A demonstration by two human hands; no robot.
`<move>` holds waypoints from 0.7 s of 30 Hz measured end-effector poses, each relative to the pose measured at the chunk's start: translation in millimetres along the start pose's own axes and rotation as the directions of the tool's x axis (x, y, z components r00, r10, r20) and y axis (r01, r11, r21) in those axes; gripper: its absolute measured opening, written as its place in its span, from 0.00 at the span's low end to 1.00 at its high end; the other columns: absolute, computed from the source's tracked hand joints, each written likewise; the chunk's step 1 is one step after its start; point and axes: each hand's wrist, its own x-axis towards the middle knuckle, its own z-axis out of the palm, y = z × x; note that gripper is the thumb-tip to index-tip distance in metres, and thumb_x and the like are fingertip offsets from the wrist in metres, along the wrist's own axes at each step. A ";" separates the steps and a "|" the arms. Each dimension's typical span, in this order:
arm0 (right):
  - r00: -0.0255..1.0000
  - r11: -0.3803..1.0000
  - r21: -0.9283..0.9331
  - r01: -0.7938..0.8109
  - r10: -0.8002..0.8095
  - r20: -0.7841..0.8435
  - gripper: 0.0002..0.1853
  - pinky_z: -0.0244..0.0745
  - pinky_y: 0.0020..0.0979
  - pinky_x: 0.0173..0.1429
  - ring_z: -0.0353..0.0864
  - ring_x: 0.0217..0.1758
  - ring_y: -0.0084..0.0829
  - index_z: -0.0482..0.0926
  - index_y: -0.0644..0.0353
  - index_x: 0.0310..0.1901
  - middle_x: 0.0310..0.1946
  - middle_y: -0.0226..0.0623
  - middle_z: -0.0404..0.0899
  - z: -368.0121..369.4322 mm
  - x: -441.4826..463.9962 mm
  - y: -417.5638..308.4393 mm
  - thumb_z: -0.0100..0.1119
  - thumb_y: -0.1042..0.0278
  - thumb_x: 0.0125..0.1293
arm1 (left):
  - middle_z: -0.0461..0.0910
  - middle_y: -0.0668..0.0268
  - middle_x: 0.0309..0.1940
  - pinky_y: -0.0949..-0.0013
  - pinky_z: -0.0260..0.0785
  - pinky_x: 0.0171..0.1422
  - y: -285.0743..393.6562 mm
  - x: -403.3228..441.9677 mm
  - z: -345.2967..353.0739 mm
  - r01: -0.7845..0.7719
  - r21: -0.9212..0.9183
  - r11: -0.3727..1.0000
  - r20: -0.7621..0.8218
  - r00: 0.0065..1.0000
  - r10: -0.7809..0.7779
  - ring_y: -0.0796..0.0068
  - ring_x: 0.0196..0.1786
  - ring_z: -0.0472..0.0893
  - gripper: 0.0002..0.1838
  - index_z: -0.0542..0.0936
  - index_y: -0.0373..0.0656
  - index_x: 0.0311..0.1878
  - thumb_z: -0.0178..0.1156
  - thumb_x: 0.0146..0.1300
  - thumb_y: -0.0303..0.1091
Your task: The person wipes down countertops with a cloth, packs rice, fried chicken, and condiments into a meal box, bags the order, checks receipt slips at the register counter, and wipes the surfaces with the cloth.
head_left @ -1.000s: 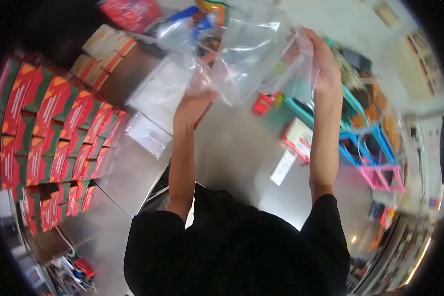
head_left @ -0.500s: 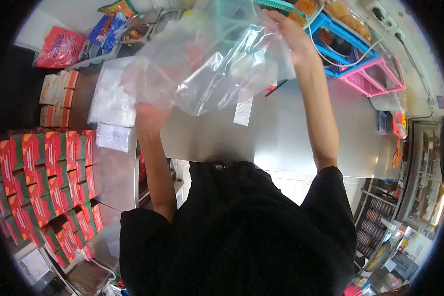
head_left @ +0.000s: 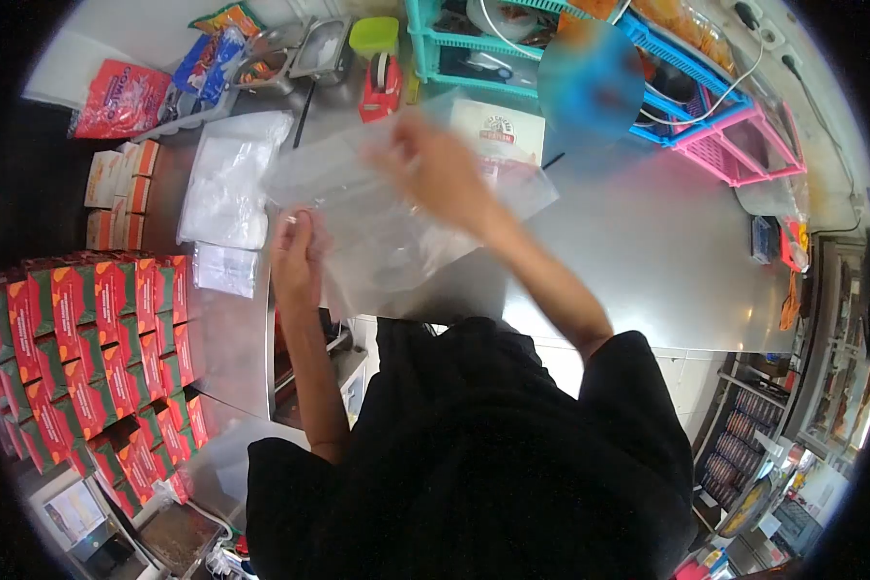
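A clear plastic bag (head_left: 377,227) hangs above the metal counter (head_left: 638,242), its left edge pinched in my left hand (head_left: 300,261), fingers closed. My right hand (head_left: 435,174) is over the bag's upper part, blurred by motion, so its fingers and any grip are unclear. Behind the bag lies a white box (head_left: 498,130) with a printed emblem, partly covered by the plastic. To the left of the bag, a stack of white plastic bags (head_left: 230,184) rests on the counter.
Red and green boxes (head_left: 97,358) are stacked at the left. At the back stand a red tape dispenser (head_left: 382,87), a green container (head_left: 375,36) and metal trays (head_left: 321,50). Teal, blue and pink baskets (head_left: 735,155) line the back right.
The bag, spread wide between both hands, has come lower and flatter. My right hand has moved left across it, uncovering the tape dispenser and green container. The view has turned.
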 end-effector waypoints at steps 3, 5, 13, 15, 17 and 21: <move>0.955 0.957 0.268 -0.108 0.025 0.295 0.21 0.68 0.31 0.32 0.73 0.27 0.32 0.70 0.64 0.30 0.24 0.37 0.73 58.0 -40.0 -9.2 0.61 0.51 0.53 | 0.73 0.71 0.22 0.80 0.63 0.25 -19.1 -6.3 1.0 0.241 -0.216 0.946 0.049 0.971 -0.236 0.83 0.23 0.72 0.14 0.74 0.43 0.34 0.52 0.62 0.46; 0.906 0.865 0.445 -0.231 0.024 0.423 0.18 0.68 0.29 0.34 0.74 0.29 0.29 0.70 0.64 0.32 0.25 0.34 0.73 78.7 -50.3 3.2 0.60 0.55 0.55 | 0.73 0.71 0.23 0.78 0.65 0.26 -1.5 -21.2 13.5 0.404 -0.187 0.896 -0.033 0.909 -0.416 0.82 0.25 0.74 0.18 0.74 0.42 0.33 0.53 0.61 0.50; 0.831 -0.367 0.804 -0.468 0.128 0.542 0.18 0.73 0.31 0.43 0.75 0.42 0.25 0.67 0.64 0.51 0.37 0.34 0.75 -93.8 -43.6 29.9 0.53 0.69 0.59 | 0.74 0.63 0.31 0.70 0.67 0.38 -67.0 -12.8 -117.7 0.034 0.867 0.497 -0.126 0.980 0.153 0.72 0.35 0.74 0.09 0.75 0.39 0.34 0.57 0.56 0.35; 0.866 -0.165 0.855 -0.491 0.014 0.500 0.16 0.74 0.27 0.36 0.76 0.38 0.22 0.70 0.64 0.48 0.36 0.33 0.76 -116.8 -48.5 14.6 0.52 0.66 0.60 | 0.74 0.60 0.35 0.67 0.67 0.44 -57.8 -7.0 -109.8 0.086 0.898 0.432 -0.145 0.984 0.107 0.68 0.40 0.74 0.09 0.75 0.37 0.35 0.59 0.51 0.30; 0.831 -0.123 0.828 -0.547 0.042 0.555 0.16 0.73 0.24 0.33 0.76 0.36 0.22 0.71 0.64 0.47 0.35 0.33 0.76 -114.8 -41.5 40.8 0.52 0.65 0.60 | 0.74 0.59 0.36 0.65 0.67 0.47 -67.6 -11.4 -81.8 -0.209 0.870 0.446 0.048 0.937 0.346 0.65 0.41 0.74 0.11 0.75 0.36 0.36 0.60 0.47 0.27; 0.634 0.373 0.545 -0.751 0.172 0.754 0.24 0.72 0.29 0.45 0.73 0.46 0.28 0.67 0.66 0.52 0.44 0.39 0.73 -70.5 -4.1 82.3 0.55 0.58 0.58 | 0.76 0.61 0.28 0.66 0.70 0.35 -57.6 -6.9 0.2 -0.733 0.504 0.457 0.618 0.675 0.403 0.66 0.28 0.77 0.12 0.74 0.40 0.40 0.58 0.49 0.24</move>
